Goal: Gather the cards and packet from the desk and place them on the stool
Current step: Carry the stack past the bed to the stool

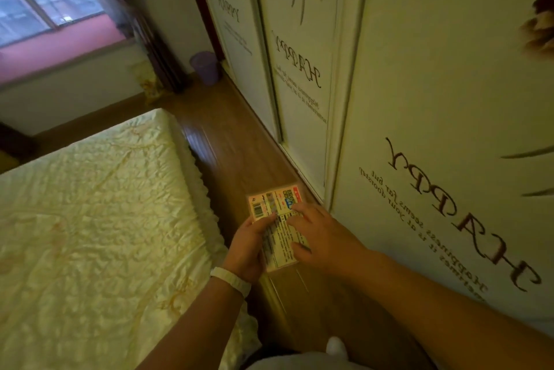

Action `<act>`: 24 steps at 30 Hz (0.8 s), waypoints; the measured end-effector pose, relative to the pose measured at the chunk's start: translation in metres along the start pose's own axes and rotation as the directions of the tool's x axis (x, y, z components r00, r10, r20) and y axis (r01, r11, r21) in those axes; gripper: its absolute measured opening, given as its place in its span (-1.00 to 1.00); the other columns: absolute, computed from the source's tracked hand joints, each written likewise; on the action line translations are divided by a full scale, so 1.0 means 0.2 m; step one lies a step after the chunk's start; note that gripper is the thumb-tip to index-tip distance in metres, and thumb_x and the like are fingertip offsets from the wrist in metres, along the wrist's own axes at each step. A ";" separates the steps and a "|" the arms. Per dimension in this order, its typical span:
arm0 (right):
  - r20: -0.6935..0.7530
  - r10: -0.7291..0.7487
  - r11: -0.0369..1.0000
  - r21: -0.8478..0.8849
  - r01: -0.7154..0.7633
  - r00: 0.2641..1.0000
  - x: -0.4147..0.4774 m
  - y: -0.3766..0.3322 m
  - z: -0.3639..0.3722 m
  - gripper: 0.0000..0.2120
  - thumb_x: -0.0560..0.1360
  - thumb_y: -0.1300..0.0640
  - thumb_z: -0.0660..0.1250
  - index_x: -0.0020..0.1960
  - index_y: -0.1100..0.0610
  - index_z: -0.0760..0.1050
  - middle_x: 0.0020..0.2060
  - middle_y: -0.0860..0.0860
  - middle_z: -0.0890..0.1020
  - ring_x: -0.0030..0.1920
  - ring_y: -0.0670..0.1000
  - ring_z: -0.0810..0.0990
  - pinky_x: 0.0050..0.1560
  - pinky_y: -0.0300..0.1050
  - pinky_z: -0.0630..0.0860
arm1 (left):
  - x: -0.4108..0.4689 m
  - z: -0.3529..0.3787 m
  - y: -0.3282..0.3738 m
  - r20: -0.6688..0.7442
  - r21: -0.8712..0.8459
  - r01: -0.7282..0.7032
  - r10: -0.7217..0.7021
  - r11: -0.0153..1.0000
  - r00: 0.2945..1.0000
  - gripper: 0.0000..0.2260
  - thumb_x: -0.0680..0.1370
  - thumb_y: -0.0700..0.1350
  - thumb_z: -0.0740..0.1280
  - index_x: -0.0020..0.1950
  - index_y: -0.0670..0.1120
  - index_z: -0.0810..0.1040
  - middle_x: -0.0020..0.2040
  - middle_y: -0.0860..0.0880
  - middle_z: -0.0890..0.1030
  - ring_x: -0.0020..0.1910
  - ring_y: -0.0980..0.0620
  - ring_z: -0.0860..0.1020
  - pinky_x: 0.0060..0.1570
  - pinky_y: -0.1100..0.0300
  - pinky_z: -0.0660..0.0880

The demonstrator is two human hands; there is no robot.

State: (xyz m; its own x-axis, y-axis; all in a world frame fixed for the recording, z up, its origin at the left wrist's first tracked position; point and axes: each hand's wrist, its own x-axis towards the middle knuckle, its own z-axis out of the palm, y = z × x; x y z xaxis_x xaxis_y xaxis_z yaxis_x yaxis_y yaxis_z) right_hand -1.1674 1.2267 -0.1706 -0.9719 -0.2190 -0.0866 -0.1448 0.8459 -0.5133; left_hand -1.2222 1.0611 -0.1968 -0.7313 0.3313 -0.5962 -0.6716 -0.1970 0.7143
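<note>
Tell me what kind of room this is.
Most likely a bedroom: a bed with a pale quilted cover, a sliding-door wardrobe printed "HAPPY", and a curtained window.

Bed [90, 219] left, wardrobe [434, 99] right, floor strip [239, 159] between; bin [204, 67] far end.

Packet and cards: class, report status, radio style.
Left hand and right hand both gripping packet. Over floor between bed and wardrobe. No stool visible.

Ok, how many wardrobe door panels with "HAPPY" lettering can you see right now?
3. Nearest panel is right of the hands, middle panel is further along the floor, far panel is above the purple bin. More may lie beyond the frame.
</note>
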 end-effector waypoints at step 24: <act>0.129 -0.062 0.997 -0.043 0.068 0.990 1.52 -0.24 0.05 -0.52 0.56 -0.02 0.24 0.43 0.06 0.26 0.48 0.04 0.16 0.46 0.03 0.10 0.35 -0.07 0.30 | 0.88 -0.74 0.87 -0.102 -0.164 -0.043 0.026 0.986 0.994 -0.65 0.55 -0.12 0.35 0.34 -0.13 0.52 0.25 -0.30 0.61 0.21 -0.32 0.59 0.11 -0.20 0.56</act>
State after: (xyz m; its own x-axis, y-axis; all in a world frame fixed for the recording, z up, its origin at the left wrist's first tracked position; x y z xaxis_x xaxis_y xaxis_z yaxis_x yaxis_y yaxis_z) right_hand -1.4548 1.1137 -0.1815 -0.9291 -0.3315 -0.1639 -0.2181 0.8491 -0.4811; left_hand -1.4858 0.9488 -0.2311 -0.7570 0.2302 -0.6115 -0.6501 -0.3592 0.6696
